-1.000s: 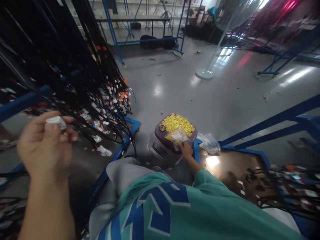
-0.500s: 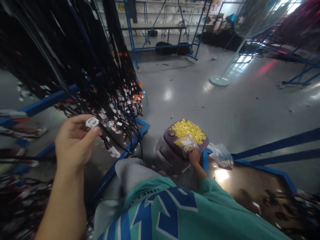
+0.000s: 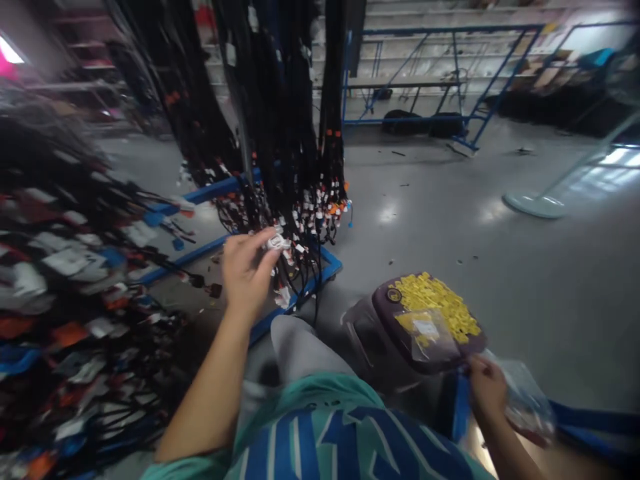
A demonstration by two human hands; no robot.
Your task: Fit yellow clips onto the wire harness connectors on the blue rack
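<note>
My left hand [image 3: 247,273] pinches a white connector [image 3: 277,241] between thumb and fingertips, in front of hanging black wire harnesses [image 3: 290,100] with many small plugs at their ends. My right hand [image 3: 487,387] is at the near right corner of a dark purple stool-like box [image 3: 383,317]; its blurred fingers do not show whether they hold anything. On the box top lies a heap of small yellow pieces [image 3: 435,300]. A clear labelled bag [image 3: 433,337] with yellow pieces in it lies beside the heap, just left of my right hand.
Another clear plastic bag [image 3: 525,393] lies right of my right hand. Blue frame bars [image 3: 327,267] run low beneath the harnesses. More harness ends [image 3: 90,287] crowd the left. A fan base [image 3: 535,203] and a blue rack [image 3: 410,122] stand farther off.
The view has swung left, so things appear farther right. My right hand has come away from the labelled bag to the box's corner. My left hand still holds the connector, now nearer the harnesses.
</note>
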